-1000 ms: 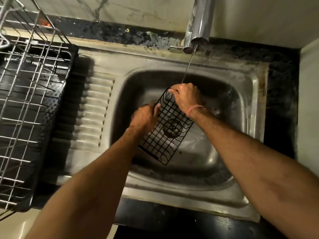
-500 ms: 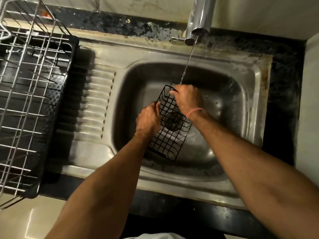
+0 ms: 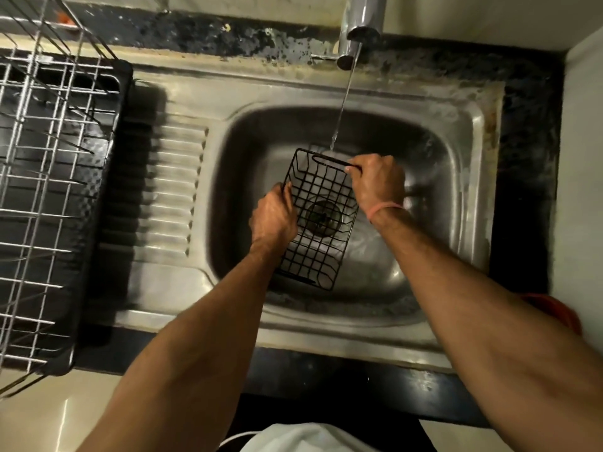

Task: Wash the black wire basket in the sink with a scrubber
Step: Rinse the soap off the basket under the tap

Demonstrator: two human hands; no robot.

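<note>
A metal dish rack point(image 3: 49, 190) is sitting left of the sink point(image 3: 463, 164). The left hand point(image 3: 274, 218) and right hand point(image 3: 378, 184) are both gripping the black wire basket point(image 3: 318, 220) over the drain, under running tap point(image 3: 359, 31) water.
</note>
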